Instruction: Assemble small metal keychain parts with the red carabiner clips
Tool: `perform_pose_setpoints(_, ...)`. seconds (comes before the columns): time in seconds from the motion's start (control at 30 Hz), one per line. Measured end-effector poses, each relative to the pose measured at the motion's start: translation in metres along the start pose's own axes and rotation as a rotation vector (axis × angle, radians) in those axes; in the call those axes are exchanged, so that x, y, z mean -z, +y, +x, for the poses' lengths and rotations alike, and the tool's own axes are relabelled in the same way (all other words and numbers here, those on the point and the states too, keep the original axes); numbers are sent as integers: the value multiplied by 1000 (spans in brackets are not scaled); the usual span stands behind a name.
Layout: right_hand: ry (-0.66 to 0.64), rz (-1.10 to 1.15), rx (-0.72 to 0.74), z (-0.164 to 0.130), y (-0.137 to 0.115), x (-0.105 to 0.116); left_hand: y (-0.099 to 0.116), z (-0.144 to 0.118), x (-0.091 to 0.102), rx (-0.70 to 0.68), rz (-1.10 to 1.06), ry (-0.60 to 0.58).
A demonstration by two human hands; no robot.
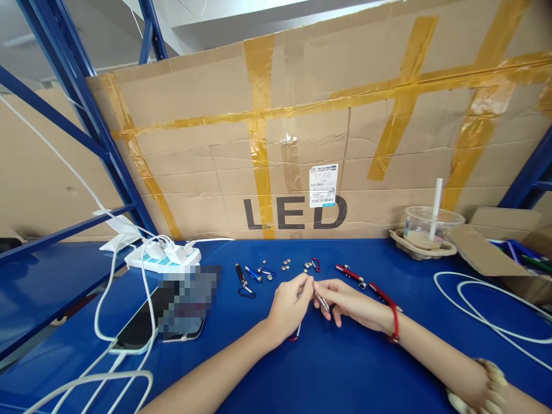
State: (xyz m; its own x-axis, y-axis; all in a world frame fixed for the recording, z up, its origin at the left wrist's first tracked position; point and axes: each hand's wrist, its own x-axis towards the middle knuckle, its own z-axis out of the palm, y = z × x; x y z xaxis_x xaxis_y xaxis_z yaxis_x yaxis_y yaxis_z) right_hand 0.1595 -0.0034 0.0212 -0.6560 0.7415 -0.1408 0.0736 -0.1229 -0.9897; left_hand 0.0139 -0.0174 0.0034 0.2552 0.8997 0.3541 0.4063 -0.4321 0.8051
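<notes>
My left hand (290, 306) and my right hand (345, 301) meet over the blue table (336, 368), both pinching one small silver keychain light (321, 300); a red clip (294, 337) hangs below my left hand. Just behind lie several loose button batteries (285, 265), a red carabiner (316, 264), a black keychain light (241, 277), a blue one (253, 273) and two red ones (350, 273) (382, 294). A red cord circles my right wrist.
A white power strip (164, 259) with chargers sits at the left, its cables running to a phone (142, 330). A plastic cup with a straw (432, 227) stands in a pulp tray at the right. White cable (483, 310) loops nearby. A taped cardboard sheet (302, 144) walls the back.
</notes>
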Motion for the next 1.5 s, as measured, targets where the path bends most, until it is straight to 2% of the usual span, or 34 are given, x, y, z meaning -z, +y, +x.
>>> perform_pose_setpoints(0.3,31,-27,-46,0,-4,-3,-3,0,0,50,131,0)
perform_pose_setpoints(0.67,18,3,9,7,10,3,-4,1,-1,34,127,-6)
perform_pose_setpoints(1.0,94,-52,4,2,4,-5,-4,1,1,30,107,2)
perform_pose_setpoints(1.23,211,-31,14,3,2,-12,-5,1,1,54,110,53)
perform_pose_setpoints(1.5,216,-55,79,1,-1,-19,-10,3,-1,93,50,126)
